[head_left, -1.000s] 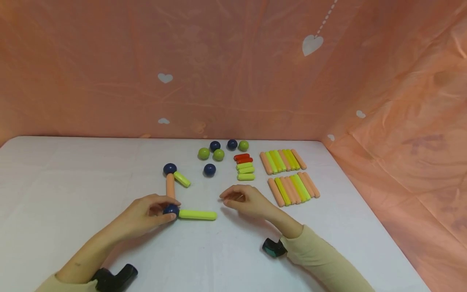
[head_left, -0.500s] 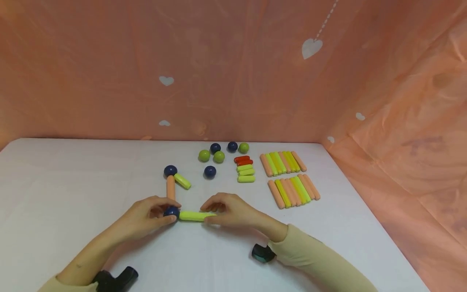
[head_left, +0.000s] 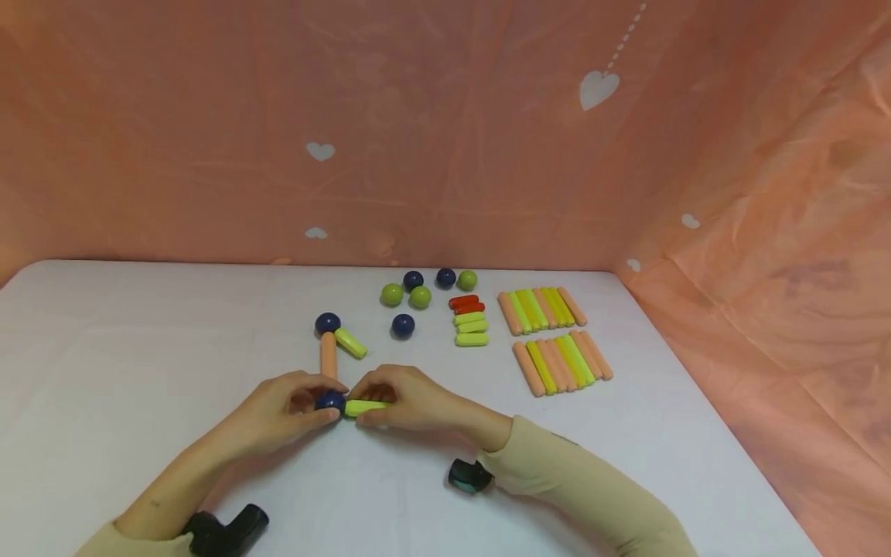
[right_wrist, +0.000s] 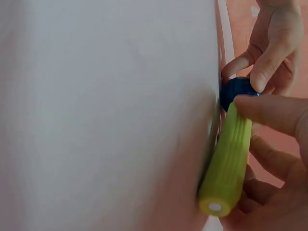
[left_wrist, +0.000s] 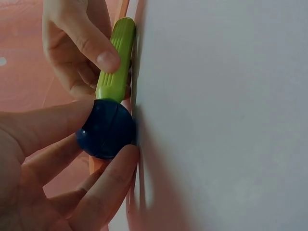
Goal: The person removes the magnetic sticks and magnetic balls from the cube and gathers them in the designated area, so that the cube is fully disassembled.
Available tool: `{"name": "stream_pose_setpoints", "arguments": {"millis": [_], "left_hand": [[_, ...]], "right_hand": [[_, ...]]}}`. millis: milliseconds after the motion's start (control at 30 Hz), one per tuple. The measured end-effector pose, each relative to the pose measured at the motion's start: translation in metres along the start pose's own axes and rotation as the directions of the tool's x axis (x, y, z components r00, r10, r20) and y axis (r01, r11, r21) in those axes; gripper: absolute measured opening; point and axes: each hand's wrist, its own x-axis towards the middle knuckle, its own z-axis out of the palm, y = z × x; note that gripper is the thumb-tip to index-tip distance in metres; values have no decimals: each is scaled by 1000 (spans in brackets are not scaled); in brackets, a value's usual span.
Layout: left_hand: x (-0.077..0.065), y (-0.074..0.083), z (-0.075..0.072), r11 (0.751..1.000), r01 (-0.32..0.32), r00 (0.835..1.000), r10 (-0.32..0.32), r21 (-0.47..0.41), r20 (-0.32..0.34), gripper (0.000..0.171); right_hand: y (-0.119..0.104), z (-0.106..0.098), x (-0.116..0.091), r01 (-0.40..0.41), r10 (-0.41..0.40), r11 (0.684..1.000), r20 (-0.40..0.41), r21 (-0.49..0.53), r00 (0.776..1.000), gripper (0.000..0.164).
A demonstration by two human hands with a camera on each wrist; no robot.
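Note:
With thumb and fingers, my left hand (head_left: 274,414) grips a dark blue ball (left_wrist: 107,130) on the white table. My right hand (head_left: 411,398) pinches a long green magnetic rod (right_wrist: 226,166) whose far end meets that ball; a pale disc shows in its near end. Thumb on one side and fingers on the other, the right hand sits close to the ball. An orange rod (head_left: 329,356) runs from behind the held ball to another blue ball (head_left: 327,323). From that one a short green rod (head_left: 351,343) slants off to the right.
Green balls (head_left: 392,294) and blue balls (head_left: 402,326) lie at the back middle. Beside them are short red rods (head_left: 465,302) and short green rods (head_left: 472,339). Two rows of long rods (head_left: 562,363) lie at the right. An orange cloth (head_left: 445,155) hangs behind the table.
My right hand has come left from beside the green rod's free end, taken hold of the rod and slid along it toward the ball. The left hand keeps its grip.

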Motion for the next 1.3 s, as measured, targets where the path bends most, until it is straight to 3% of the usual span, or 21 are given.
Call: {"name": "stream_pose_setpoints", "arguments": {"millis": [567, 1000, 1300], "left_hand": [[5, 5, 2, 998, -51, 999, 52, 36, -17, 29], [1, 0, 4, 998, -35, 999, 37, 56, -26, 29], [0, -2, 5, 998, -36, 999, 38, 54, -33, 29]], "right_hand": [[8, -1, -17, -14, 14, 1000, -23, 20, 1000, 27], [32, -20, -53, -86, 108, 987, -166, 135, 980, 28], [47, -30, -66, -132, 171, 978, -258, 160, 951, 29]]}}
